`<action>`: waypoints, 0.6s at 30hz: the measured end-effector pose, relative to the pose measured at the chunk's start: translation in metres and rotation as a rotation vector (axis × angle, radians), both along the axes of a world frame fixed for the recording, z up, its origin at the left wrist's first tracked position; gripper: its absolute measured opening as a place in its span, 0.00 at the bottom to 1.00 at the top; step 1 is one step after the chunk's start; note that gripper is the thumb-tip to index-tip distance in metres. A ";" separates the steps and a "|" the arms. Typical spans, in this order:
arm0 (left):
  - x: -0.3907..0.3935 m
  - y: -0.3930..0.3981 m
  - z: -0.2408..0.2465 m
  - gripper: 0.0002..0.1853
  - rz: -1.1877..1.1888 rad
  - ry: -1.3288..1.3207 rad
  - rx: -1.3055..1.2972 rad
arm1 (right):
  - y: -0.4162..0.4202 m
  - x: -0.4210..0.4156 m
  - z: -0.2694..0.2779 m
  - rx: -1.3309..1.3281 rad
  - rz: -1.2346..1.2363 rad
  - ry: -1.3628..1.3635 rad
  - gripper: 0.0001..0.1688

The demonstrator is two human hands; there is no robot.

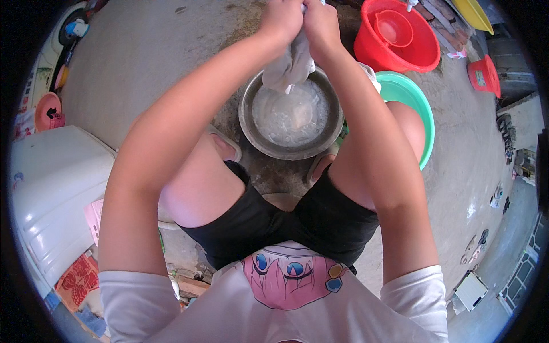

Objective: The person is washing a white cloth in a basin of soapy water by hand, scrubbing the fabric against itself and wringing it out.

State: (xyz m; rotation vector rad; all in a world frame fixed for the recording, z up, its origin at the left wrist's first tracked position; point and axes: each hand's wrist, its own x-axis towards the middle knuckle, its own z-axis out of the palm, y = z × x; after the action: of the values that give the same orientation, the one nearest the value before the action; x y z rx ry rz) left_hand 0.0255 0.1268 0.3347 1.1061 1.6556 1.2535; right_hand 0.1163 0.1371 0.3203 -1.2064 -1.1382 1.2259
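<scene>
Side by side at the top edge, my left hand and my right hand are both closed on a wet white cloth. Its bunched lower part hangs over the far rim of a metal basin on the floor between my feet. Cloudy water with suds fills the basin, and a pale patch shows near its middle; I cannot tell what that is. The cloth's upper end is partly hidden by my fingers and cut off by the picture's edge.
Right of the basin stands a green plastic basin, partly behind my knee, with white fabric at its edge. Beyond it, a red tub holds a smaller red basin under a tap. A large white plastic container is at left.
</scene>
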 end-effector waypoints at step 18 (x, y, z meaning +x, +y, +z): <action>0.009 -0.003 0.002 0.23 0.000 -0.011 0.035 | 0.001 0.008 0.009 0.133 0.007 -0.173 0.25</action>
State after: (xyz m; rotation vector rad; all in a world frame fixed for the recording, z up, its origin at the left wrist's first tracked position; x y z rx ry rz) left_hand 0.0343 0.1235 0.3371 1.1183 1.6312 1.2909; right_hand 0.1241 0.1377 0.3296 -1.2254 -1.3315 1.0485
